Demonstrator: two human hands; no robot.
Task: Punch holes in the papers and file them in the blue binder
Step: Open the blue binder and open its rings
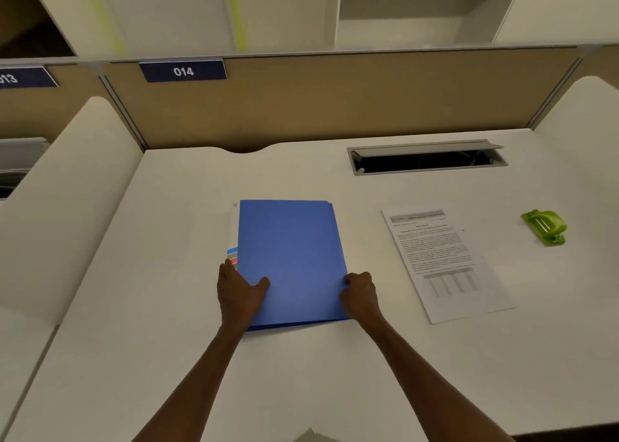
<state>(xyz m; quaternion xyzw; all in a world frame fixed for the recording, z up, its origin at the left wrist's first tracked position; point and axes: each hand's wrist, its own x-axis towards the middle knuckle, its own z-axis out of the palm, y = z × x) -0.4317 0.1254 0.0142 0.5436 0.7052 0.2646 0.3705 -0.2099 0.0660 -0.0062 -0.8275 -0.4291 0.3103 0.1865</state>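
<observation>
Blue binder (291, 260): it lies closed and flat at the middle of the desk (174, 358), right in front of me. I judge it light, a thin card or plastic cover that will flex rather than hold rigid, with a smooth matt face that could slide on the desk.
Left hand (239, 291): at the binder's 8 o'clock, fingers fairly straight along the left edge, thumb laid over the cover; it presses, not clamps.
Right hand (360, 291): at the binder's 4 o'clock, fingers curled at the right edge. I think they pinch the cover's lip, though the view is too soft to be sure.
Where to hold: I would lift the cover by that free right edge while my left hand pins the spine side.
Tabbed sheets (233, 240): white and coloured edges stick out from the binder's left side.
Papers (442, 260): a printed sheet, or a thin stack, at 3 o'clock from the binder, well apart from it. Limp, easily creased; best slid to the desk edge or lifted by a corner.
Hole punch (546, 226): small, green, hard plastic with a metal strip, further out at 2 o'clock, untouched.
Desk: smooth, pale, low friction.
</observation>
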